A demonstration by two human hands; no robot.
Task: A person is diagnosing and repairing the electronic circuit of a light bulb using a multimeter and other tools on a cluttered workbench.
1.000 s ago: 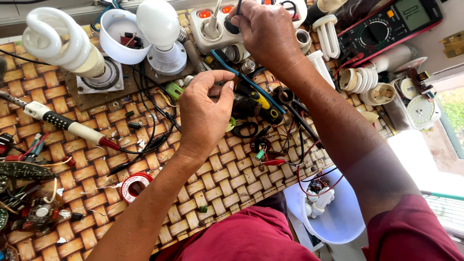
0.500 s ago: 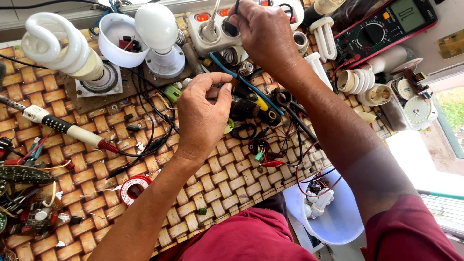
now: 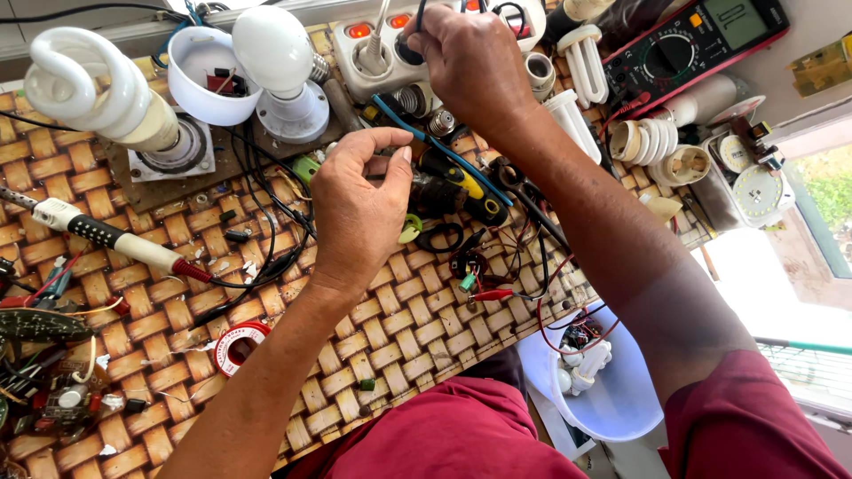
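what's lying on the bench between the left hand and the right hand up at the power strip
In the head view, between the left hand and the right hand at the white power strip lie a blue cable and a metal bulb base.

A multimeter (image 3: 701, 40) is lying at the bench's far right corner — a dark body in a red casing, with 1 rectangular grey-green screen (image 3: 735, 19) showing at its top end. A round dial is sitting just below that screen.

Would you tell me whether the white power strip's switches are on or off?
On: two rocker switches on the power strip glow orange-red beside the right hand.
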